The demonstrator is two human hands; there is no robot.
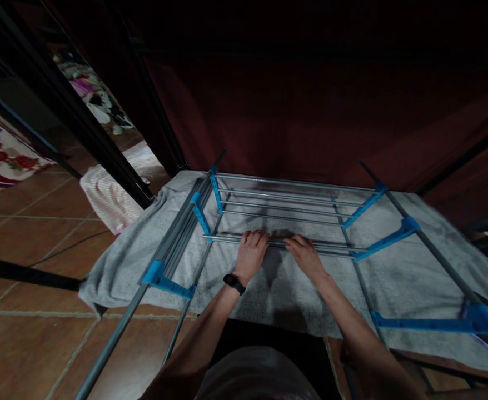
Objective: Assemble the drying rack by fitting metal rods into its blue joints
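Note:
A rack of grey metal tubes with blue plastic brackets (388,240) lies over a grey towel in front of me. My left hand (252,251), with a black band on the wrist, is closed on a thin metal rod (335,246) that runs across the rack's middle. Beside it, my right hand (304,253) curls its fingers over the same rod. A second rod lies close alongside, and I cannot tell whether the fingers take in both. Farther back, several cross rods (285,203) span the left and right brackets. The near blue bracket (427,325) has no rod across it.
Several loose rods (181,233) lie bunched along the rack's left side. The grey towel (123,278) covers a low surface above the tiled floor (27,344). A dark red panel (310,122) stands behind. At left are a striped cloth (113,191) and dark metal posts.

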